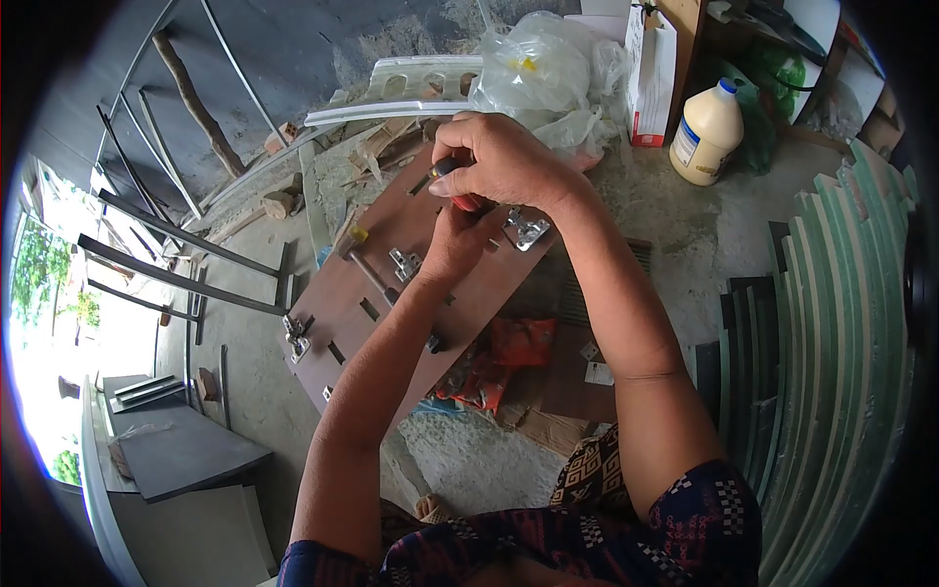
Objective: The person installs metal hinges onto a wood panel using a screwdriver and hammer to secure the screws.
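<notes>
A brown board (342, 303) with cut slots lies tilted on the concrete floor. Metal hinges are fixed on it: one (526, 230) near the far edge, one (404, 262) in the middle, one (295, 338) at the near left. My right hand (504, 157) grips a screwdriver with a red and black handle (455, 181), tip down on the board. My left hand (455, 245) rests on the board just under the right hand, steadying the tool near the far hinge. A hammer (360, 256) with a yellowish head lies on the board.
Orange packets (504, 357) and cardboard lie by the board. Clear plastic bags (553, 73), a white carton (648, 73) and a cream jug (706, 132) stand beyond. Stacked greenish panels (841, 342) fill the right. Metal bars (186, 279) and grey boards (186, 450) lie at left.
</notes>
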